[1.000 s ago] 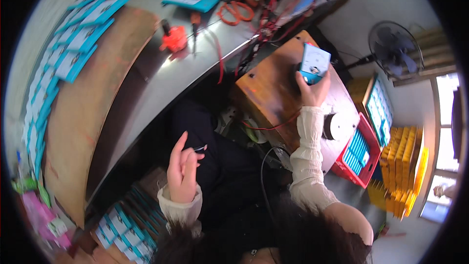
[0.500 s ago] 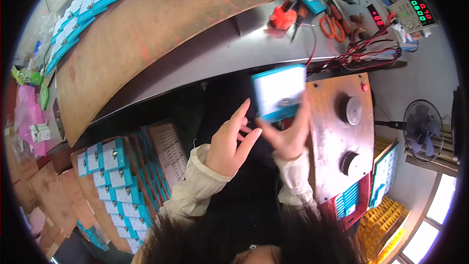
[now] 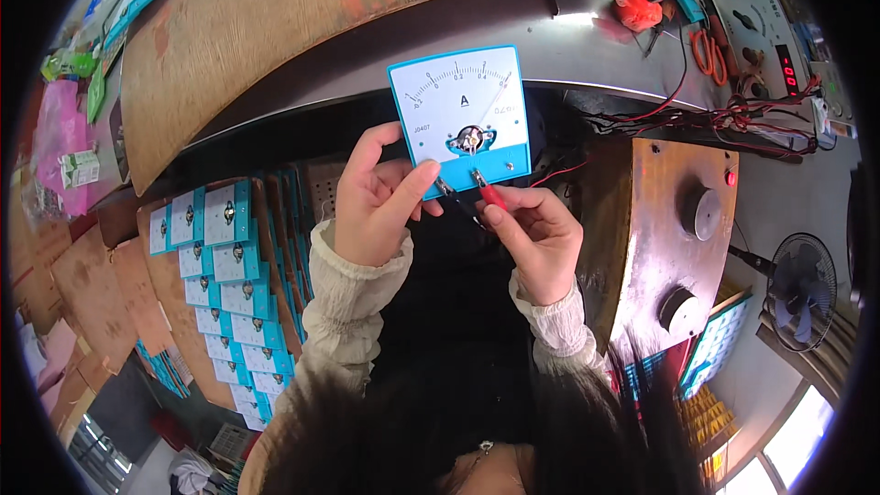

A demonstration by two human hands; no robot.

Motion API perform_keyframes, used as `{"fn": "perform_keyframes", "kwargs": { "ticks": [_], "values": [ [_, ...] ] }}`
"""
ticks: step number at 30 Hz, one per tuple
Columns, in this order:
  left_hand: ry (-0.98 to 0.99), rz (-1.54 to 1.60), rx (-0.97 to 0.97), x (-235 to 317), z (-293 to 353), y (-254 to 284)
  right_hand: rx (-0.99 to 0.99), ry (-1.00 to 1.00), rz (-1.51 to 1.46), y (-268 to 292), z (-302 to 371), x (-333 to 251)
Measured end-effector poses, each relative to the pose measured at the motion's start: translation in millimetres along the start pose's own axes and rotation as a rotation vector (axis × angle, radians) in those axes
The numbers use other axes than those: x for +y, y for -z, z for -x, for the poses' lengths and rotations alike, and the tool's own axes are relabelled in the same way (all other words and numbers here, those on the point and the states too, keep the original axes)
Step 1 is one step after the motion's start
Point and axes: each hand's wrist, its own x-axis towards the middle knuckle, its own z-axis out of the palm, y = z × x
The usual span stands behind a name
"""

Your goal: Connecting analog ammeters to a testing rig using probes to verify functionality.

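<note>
While only the head view covers this moment, it shows plenty. One analog panel meter [image 3: 461, 117], white dial with blue frame, held up in front of the chest below the grey bench edge [image 3: 587, 55]. Left hand [image 3: 376, 202] closed on the meter's lower left corner, thumb pressed on the blue bottom strip, fingers behind it. Right hand [image 3: 536, 234] pinched shut on one red clip lead [image 3: 492, 194], whose tip touches the meter's bottom edge. A second, dark clip [image 3: 446, 189] sits just beside it at the same edge; can't tell which hand holds it, if either.

Counts: two round knobs on the brown box [image 3: 665, 238] at right, plus one small red lamp on it. One fan [image 3: 799, 291] far right. One orange-handled scissors [image 3: 708, 50] on the bench. One red display unit [image 3: 790, 69] upper right, partly cut by the rim. Stack of matching meters [image 3: 225, 266] lower left: roughly a dozen visible, exact count unclear, rows overlap and run out of view.

Needle position hard to read. Wires behind the right hand are tangled, routing unclear.
</note>
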Motion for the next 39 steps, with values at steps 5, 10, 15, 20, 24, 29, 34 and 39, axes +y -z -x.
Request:
{"fn": "perform_keyframes", "kwargs": {
  "ticks": [5, 10, 15, 20, 24, 29, 34, 39],
  "values": [
    [-0.037, 0.037, 0.001, -1, 0, -4, 0.056, 0.062, 0.075, 2, 0, -5],
    [-0.027, 0.004, 0.004, -4, -1, -7, 0.062, 0.063, 0.079, 6, 0, -1],
    [-0.017, -0.002, 0.005, 0, -1, -17, 0.074, 0.092, 0.12, 13, 1, -5],
    [0.006, 0.002, -0.019, -4, -4, -22, 0.097, 0.113, 0.188, 20, 3, -4],
    [0.048, -0.063, -0.039, -2, -6, -21, 0.09, 0.136, 0.263, 22, 4, -5],
    [-0.05, -0.075, -0.104, 2, -4, -27, 0.097, 0.195, 0.346, 27, 5, -22],
    [-0.043, -0.055, -0.102, -1, -1, -29, 0.097, 0.212, 0.386, 29, 5, -24],
    [-0.047, -0.058, -0.089, -1, 0, -27, 0.089, 0.22, 0.392, 29, 5, -23]
  ]
}}
